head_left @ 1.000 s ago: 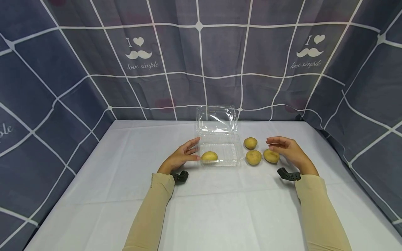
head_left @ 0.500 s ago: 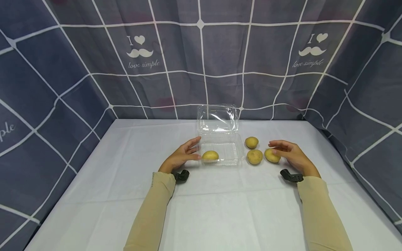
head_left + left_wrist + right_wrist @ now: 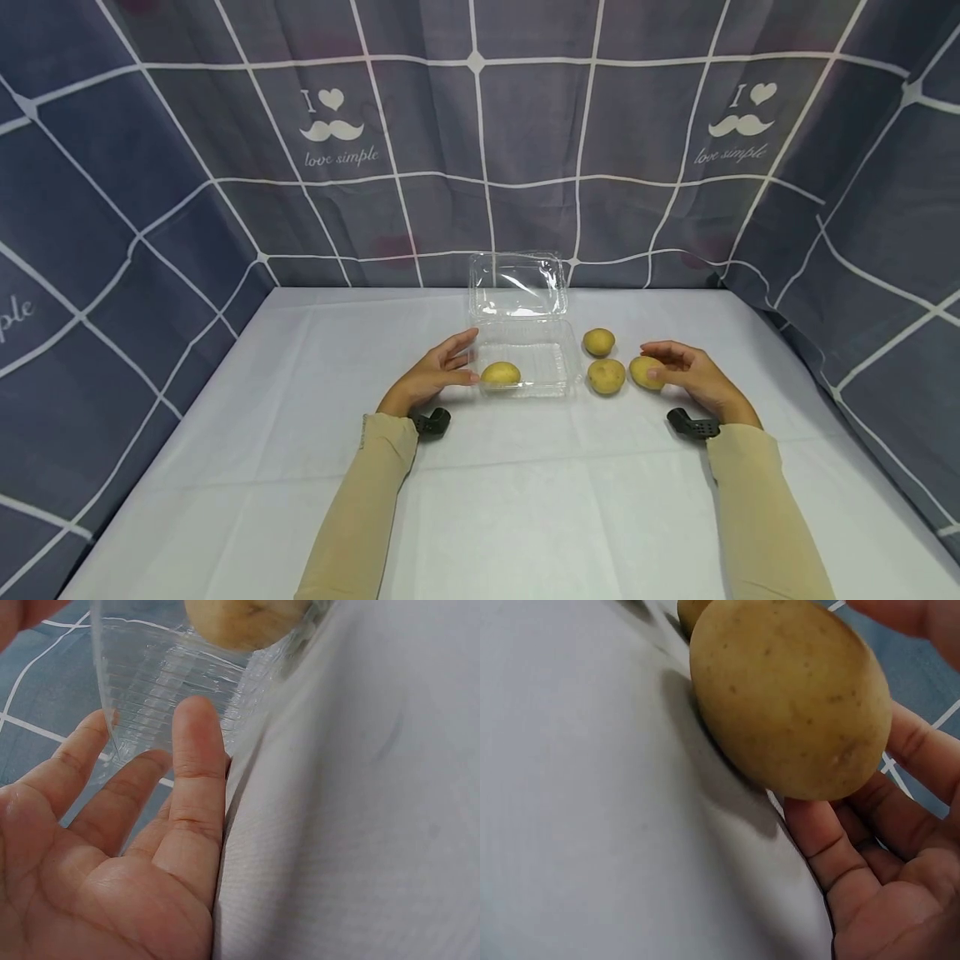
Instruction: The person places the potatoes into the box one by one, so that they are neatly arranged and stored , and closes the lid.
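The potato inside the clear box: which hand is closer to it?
The left hand. It is at the left side of the clear box, close to the potato inside. The right hand is farther away, right of the box, at the rightmost potato.

The clear, box-shaped plastic tub [image 3: 543, 389] is thin and see-through, with ridges, and its flat plastic lid [image 3: 517, 292] shines. The oval, yellow-brown potato [image 3: 795, 697] has smooth, dull skin with tiny specks. The white tablecloth [image 3: 480, 500], blue-grey, white-lined curtain [image 3: 435, 125] and long tan sleeves [image 3: 356, 508] all look like cloth, not shiny; the tablecloth has creases.
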Tool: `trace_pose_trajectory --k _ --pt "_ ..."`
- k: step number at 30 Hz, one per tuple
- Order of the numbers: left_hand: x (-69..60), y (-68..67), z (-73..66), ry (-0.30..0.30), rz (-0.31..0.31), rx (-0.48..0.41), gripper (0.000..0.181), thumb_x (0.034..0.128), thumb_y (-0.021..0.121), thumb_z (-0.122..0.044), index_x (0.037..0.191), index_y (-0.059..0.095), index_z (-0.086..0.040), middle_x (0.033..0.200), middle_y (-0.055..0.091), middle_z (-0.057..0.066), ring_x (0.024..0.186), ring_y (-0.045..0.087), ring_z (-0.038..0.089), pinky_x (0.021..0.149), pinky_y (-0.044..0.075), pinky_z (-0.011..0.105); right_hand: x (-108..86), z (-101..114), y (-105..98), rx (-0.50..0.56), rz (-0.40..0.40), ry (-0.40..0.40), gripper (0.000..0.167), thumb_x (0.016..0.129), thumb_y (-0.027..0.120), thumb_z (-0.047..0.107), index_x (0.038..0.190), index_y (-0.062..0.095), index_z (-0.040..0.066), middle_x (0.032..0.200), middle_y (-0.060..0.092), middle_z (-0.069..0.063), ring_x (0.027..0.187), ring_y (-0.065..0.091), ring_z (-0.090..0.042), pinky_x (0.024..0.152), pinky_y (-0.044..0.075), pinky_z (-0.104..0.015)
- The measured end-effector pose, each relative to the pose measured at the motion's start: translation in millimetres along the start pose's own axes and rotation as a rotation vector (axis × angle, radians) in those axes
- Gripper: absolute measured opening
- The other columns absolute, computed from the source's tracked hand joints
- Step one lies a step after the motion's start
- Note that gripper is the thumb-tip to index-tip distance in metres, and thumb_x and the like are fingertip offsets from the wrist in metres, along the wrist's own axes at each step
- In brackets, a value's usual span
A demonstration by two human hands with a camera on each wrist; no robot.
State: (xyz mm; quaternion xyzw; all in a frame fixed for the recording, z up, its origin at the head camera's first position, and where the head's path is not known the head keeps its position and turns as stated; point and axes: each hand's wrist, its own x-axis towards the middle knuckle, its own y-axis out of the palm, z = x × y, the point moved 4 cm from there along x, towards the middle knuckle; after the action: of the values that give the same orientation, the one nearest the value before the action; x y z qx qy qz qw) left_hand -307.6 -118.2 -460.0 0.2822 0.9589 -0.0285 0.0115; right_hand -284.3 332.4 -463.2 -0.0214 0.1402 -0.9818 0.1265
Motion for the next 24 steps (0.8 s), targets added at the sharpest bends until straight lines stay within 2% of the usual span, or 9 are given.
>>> trace_pose_trajectory --k 5,9,16,24 --pt "0.3 -0.4 -0.3 -0.001 -0.006 0.015 0.093 0.0938 0.074 0.001 0.172 0.024 -0.006 0.18 0.018 0.016 0.162 0.026 0.043 0.131 0.024 0.054 -0.5 -0.4 1.7 0.025 0.019 0.005 0.045 0.099 0.075 0.001 0.141 0.061 -0.007 0.12 0.071 0.016 0.098 0.064 -0.007 0.085 0.054 -0.019" --pt "-0.1 -0.1 -0.9 -0.003 -0.008 0.021 0.093 0.0933 0.074 0.001 0.172 0.024 -0.006 0.179 0.018 0.017 0.162 0.026 0.043 0.131 0.024 0.053 -0.9 0.0 2.2 0.027 0.034 -0.003 0.046 0.097 0.075 -0.002 0.14 0.061 -0.009 0.119 0.072 0.014 0.096 0.064 -0.008 0.083 0.054 -0.019" --pt "0.2 -0.9 0.6 -0.004 -0.01 0.024 0.094 0.0931 0.074 0.002 0.172 0.025 -0.006 0.179 0.018 0.017 0.162 0.026 0.043 0.131 0.025 0.053 -1.0 1.3 2.1 0.004 0.074 -0.021 0.059 0.093 0.078 -0.005 0.145 0.053 -0.016 0.124 0.069 0.016 0.106 0.062 -0.006 0.091 0.052 -0.016" --pt "1.0 -1.4 2.1 0.002 -0.008 0.027 0.094 0.0929 0.074 0.001 0.172 0.024 -0.006 0.179 0.018 0.018 0.162 0.026 0.044 0.131 0.025 0.053 -1.4 0.1 0.6 0.0 0.077 -0.03 0.056 0.093 0.077 -0.007 0.144 0.055 -0.014 0.124 0.07 0.018 0.108 0.063 -0.005 0.093 0.052 -0.015"
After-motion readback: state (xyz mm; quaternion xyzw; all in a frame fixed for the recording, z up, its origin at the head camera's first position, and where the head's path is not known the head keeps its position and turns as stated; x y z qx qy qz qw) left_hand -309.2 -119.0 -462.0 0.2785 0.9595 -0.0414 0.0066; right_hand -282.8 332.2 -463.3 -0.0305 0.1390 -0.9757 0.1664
